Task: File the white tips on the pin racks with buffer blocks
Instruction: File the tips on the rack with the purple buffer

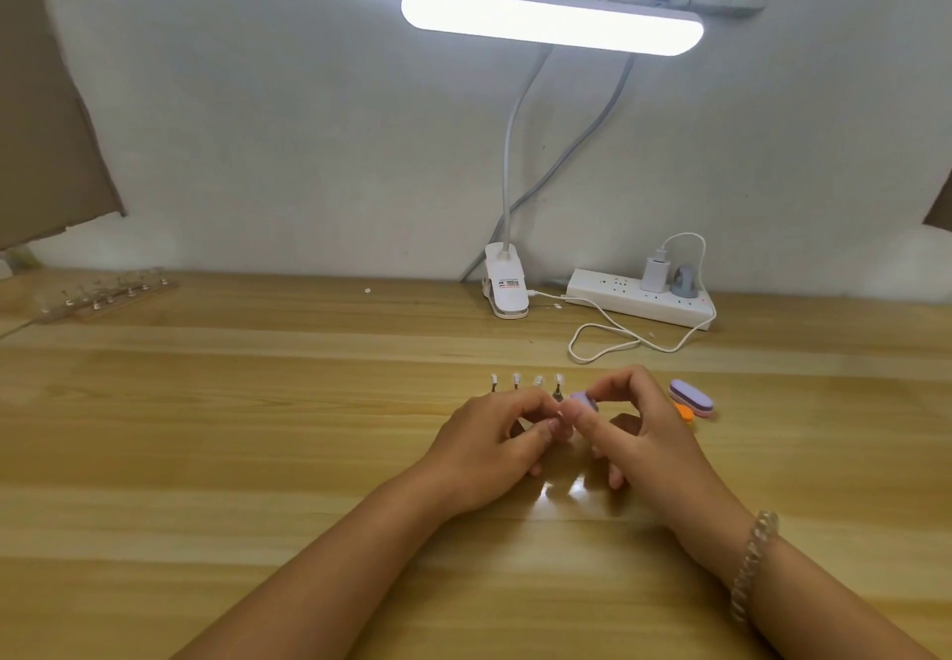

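- We see the right hand (pixel 639 432) pinching a purple buffer block (pixel 584 400) between thumb and forefinger, and the block pokes out leftward past the fingertips.
- Its long axis seems to run across the table (pixel 257 453), left end aimed at the left hand (pixel 489 448). The fingers hide most of it.
- The left hand's fingers are curled, thumb and forefinger drawn together right at the block's end. We cannot tell whether they grip anything.
- Just beyond the left knuckles the white tips (pixel 516 380) stand upright on pins, four showing in a left-to-right row.
- Spare blocks (pixel 691 395) lie just right of the right hand, purple over orange.
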The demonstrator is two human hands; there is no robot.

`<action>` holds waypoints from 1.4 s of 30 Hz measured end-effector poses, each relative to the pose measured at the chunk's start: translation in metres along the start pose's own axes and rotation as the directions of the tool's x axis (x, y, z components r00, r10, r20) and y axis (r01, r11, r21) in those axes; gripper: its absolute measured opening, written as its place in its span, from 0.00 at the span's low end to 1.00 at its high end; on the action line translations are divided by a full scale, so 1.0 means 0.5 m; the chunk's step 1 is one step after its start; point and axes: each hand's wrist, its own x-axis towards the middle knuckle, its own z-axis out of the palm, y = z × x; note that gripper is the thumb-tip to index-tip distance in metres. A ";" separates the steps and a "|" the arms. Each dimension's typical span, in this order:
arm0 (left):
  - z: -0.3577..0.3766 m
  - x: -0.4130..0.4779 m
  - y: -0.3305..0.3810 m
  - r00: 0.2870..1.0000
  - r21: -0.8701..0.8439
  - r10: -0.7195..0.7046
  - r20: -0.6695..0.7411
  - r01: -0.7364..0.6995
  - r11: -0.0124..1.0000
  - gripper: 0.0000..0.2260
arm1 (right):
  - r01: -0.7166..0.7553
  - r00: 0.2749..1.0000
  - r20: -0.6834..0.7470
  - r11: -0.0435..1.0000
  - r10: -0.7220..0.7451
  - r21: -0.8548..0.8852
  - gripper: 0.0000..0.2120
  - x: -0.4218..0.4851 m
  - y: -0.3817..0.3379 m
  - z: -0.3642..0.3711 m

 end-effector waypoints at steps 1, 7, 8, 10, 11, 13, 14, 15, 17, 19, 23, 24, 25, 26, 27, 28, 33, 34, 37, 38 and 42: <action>0.000 0.000 0.000 1.000 -0.006 -0.004 -0.004 0.004 1.000 0.06 | 0.017 1.000 -0.019 1.000 -0.018 -0.020 0.26 0.001 0.003 0.000; -0.001 0.002 -0.003 1.000 -0.044 -0.021 -0.006 0.021 0.999 0.07 | 0.120 0.992 -0.008 0.983 -0.122 -0.136 0.15 0.001 0.023 0.009; -0.002 0.003 -0.002 1.000 -0.057 -0.019 -0.003 0.018 0.998 0.07 | 0.068 0.997 -0.040 0.993 -0.072 -0.099 0.15 0.004 0.020 0.006; -0.001 0.002 0.000 1.000 -0.097 -0.020 -0.006 0.019 0.995 0.08 | 0.029 0.991 -0.130 0.996 -0.040 -0.087 0.14 0.009 0.018 -0.003; -0.001 0.002 0.000 1.000 -0.113 -0.024 -0.012 0.023 0.993 0.08 | 0.053 0.984 -0.161 0.992 -0.072 -0.119 0.14 0.008 0.017 -0.005; 0.000 0.001 -0.002 0.999 -0.126 -0.032 -0.023 0.029 0.992 0.08 | 0.145 0.976 -0.134 0.969 -0.173 -0.199 0.15 -0.001 0.013 0.001; 0.000 0.002 -0.003 0.999 -0.128 -0.038 -0.023 0.034 0.991 0.07 | 0.195 0.971 -0.090 0.951 -0.222 -0.241 0.14 -0.004 0.011 0.007; 0.000 0.003 -0.003 0.999 -0.132 -0.042 -0.019 0.039 0.990 0.07 | 0.231 0.965 -0.055 0.933 -0.255 -0.275 0.14 -0.006 0.012 0.011; -0.001 0.004 -0.003 0.999 -0.132 -0.035 -0.010 0.033 0.991 0.07 | 0.227 0.964 -0.064 0.926 -0.257 -0.302 0.13 0.001 0.016 0.011; -0.001 0.003 -0.003 1.000 -0.128 -0.027 -0.001 0.026 0.991 0.07 | 0.181 0.966 -0.126 0.937 -0.227 -0.298 0.13 0.008 0.021 0.004; -0.001 0.002 -0.005 0.999 -0.145 -0.047 0.000 0.047 0.988 0.08 | 0.343 0.921 -0.047 0.861 -0.387 -0.375 0.14 -0.006 0.018 0.014; -0.002 0.002 -0.004 0.999 -0.150 -0.048 0.002 0.048 0.988 0.09 | 0.373 0.913 -0.015 0.851 -0.407 -0.370 0.14 -0.008 0.019 0.017; -0.002 0.001 -0.003 0.999 -0.146 -0.047 0.001 0.047 0.988 0.10 | 0.355 0.923 -0.015 0.867 -0.384 -0.351 0.14 -0.006 0.021 0.017; -0.003 0.001 -0.001 0.999 -0.135 -0.045 0.001 0.045 0.990 0.11 | 0.297 0.944 -0.045 0.900 -0.328 -0.320 0.14 0.000 0.021 0.013; -0.002 0.001 0.001 0.999 -0.129 -0.043 0.006 0.044 0.991 0.10 | 0.222 0.963 -0.084 0.930 -0.256 -0.291 0.14 0.007 0.023 0.007; -0.002 0.001 0.002 0.999 -0.135 -0.044 0.012 0.046 0.990 0.09 | 0.154 0.974 -0.120 0.951 -0.192 -0.269 0.14 0.014 0.025 0.001; -0.004 0.000 0.003 0.999 -0.170 -0.038 0.009 0.039 0.985 0.08 | 0.277 0.942 -0.099 0.907 -0.322 -0.316 0.12 -0.003 0.018 0.011; -0.005 0.000 0.002 0.999 -0.170 -0.037 0.007 0.038 0.985 0.08 | 0.327 0.929 -0.055 0.883 -0.365 -0.337 0.13 -0.007 0.017 0.016; -0.006 0.000 0.003 1.000 -0.164 -0.026 -0.004 0.025 0.986 0.10 | 0.256 0.952 -0.079 0.909 -0.297 -0.329 0.12 0.003 0.020 0.011; -0.006 0.001 0.004 1.000 -0.170 -0.025 -0.007 0.023 0.985 0.11 | 0.203 0.962 -0.115 0.930 -0.248 -0.307 0.12 0.009 0.023 0.005; -0.006 0.000 0.006 1.000 -0.201 -0.027 -0.015 0.024 0.979 0.12 | 0.273 0.938 -0.138 0.924 -0.317 -0.269 0.13 0.000 0.019 0.001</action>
